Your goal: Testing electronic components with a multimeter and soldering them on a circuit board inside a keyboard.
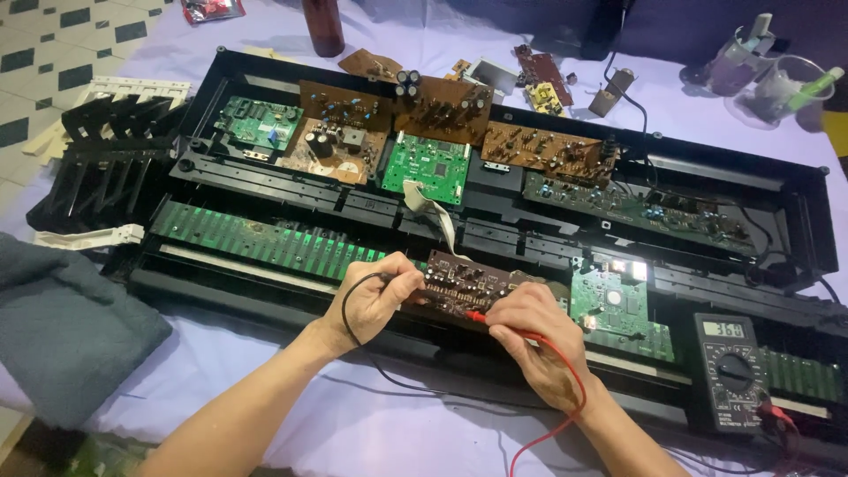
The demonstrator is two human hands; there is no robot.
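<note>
My right hand (530,329) is pinched shut on the red probe (477,315), tip down on the small brown board (464,284). My left hand (375,296) is pinched on the black probe (413,284) at the board's left edge; the tip itself is hard to see, probably touching. The board sits propped on the front rail of the opened keyboard case (265,296), on the tabletop (371,433).

Risks: a probe slipping and bridging two solder points, since the board is loose and only my fingers steady it. The red lead (579,389) loops round my wrist and could tug the meter (731,371) to the right. The grey ribbon cable (433,212) behind could get strained if the board shifts. Loose boards (442,110) further back sit unfixed.
</note>
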